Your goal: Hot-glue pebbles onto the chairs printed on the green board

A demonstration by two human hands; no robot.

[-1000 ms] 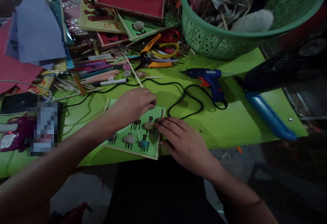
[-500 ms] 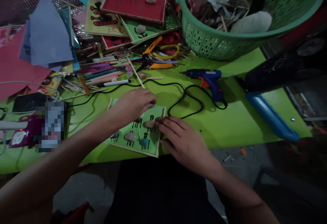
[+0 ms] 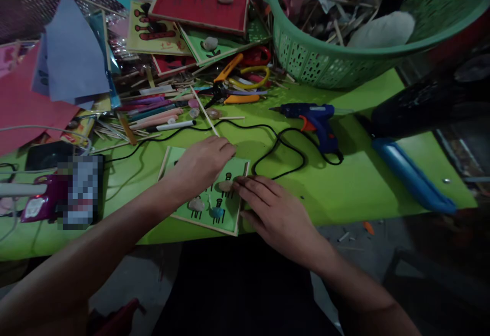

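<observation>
A green card (image 3: 206, 218) with thin wooden sticks along its edges lies in front of me. Black stick-like drawings and small stones are on it, among them a pinkish stone (image 3: 196, 204), a brownish stone (image 3: 225, 186) and a blue stone (image 3: 218, 212). Above the card's far edge, my left hand (image 3: 204, 162) is closed with its fingers curled down; whatever it holds is hidden. My right hand (image 3: 271, 206) grips the card's right edge, fingertips beside the brownish stone and thumb lower along the edge. A thin wooden stick (image 3: 204, 111) reaches to just behind my left hand.
A blue glue gun (image 3: 316, 116) with a black cord (image 3: 273, 144) lies right of the card. Markers (image 3: 156, 116), orange-handled pliers (image 3: 229, 83) and framed cards (image 3: 202, 6) crowd the back. A green basket (image 3: 317, 60) stands back right; a phone (image 3: 82, 190) lies left.
My left hand has shifted slightly toward me, covering more of the card's left side. The right hand keeps its place at the edge. The whole view has turned a little.
</observation>
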